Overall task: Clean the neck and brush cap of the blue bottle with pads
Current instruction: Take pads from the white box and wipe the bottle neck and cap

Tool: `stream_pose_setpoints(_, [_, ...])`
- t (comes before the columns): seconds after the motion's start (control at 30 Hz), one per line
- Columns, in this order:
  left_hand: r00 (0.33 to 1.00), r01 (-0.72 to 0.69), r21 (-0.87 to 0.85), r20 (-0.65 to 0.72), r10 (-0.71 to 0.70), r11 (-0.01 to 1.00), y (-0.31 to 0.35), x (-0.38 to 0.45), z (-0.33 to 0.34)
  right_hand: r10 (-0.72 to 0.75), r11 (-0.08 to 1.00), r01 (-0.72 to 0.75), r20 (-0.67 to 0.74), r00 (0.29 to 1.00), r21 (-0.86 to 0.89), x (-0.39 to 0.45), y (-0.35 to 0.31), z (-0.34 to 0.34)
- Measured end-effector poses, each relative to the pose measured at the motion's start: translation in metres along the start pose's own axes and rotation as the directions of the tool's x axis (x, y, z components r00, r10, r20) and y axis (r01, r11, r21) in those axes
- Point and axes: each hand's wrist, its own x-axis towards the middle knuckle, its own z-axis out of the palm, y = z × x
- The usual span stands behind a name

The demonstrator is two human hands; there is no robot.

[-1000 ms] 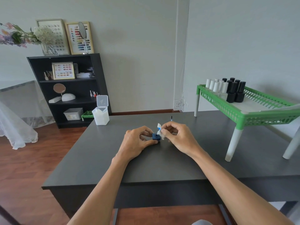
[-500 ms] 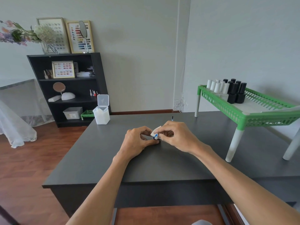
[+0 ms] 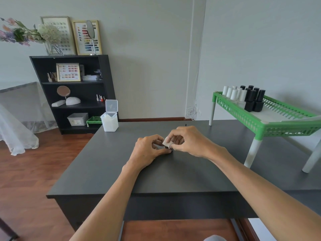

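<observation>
Both hands meet at the middle of the dark grey table [image 3: 107,167]. My left hand [image 3: 147,150] is curled around the blue bottle, which its fingers and the pad hide almost completely. My right hand [image 3: 187,141] pinches a white pad [image 3: 167,142] and presses it down over the top of the bottle. A thin dark brush tip [image 3: 185,125] sticks up behind my right hand; I cannot tell how it is held.
A white pad box [image 3: 109,121] with its lid flipped open stands at the table's far left. A green plastic rack [image 3: 271,124] on white legs stands on the right, carrying several white bottles [image 3: 233,94] and black bottles [image 3: 254,100].
The blue bottle, plainly visible a second ago, is now covered by the pad and fingers. My right hand has folded the pad down over the bottle top.
</observation>
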Motion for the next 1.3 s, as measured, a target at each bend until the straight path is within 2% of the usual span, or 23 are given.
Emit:
stream_pose_setpoints(0.2, [1.000, -0.014, 0.008, -0.002, 0.014, 1.000, -0.003, 0.000, 0.001, 0.044, 0.999, -0.044, -0.008, 0.999, 0.001, 0.004, 0.000, -0.001])
stream_pose_setpoints(0.33, [1.000, -0.004, 0.004, -0.003, 0.004, 1.000, -0.003, 0.000, 0.001, 0.004, 1.000, -0.004, -0.019, 1.000, 0.016, 0.001, -0.005, -0.005])
stream_pose_setpoints(0.5, [1.000, 0.005, -0.002, -0.010, -0.005, 1.000, -0.003, 0.000, 0.001, -0.015, 0.999, 0.017, 0.038, 0.999, -0.033, 0.000, -0.011, -0.007])
stream_pose_setpoints(0.73, [1.000, 0.004, 0.001, -0.015, -0.004, 1.000, -0.003, 0.000, 0.002, -0.014, 0.999, 0.014, -0.011, 1.000, -0.036, 0.002, -0.013, -0.004])
stream_pose_setpoints(1.3, [0.999, 0.041, -0.035, 0.028, -0.040, 0.999, -0.001, 0.001, -0.001, 0.066, 0.978, -0.052, 0.063, 0.996, -0.204, 0.008, -0.021, -0.006])
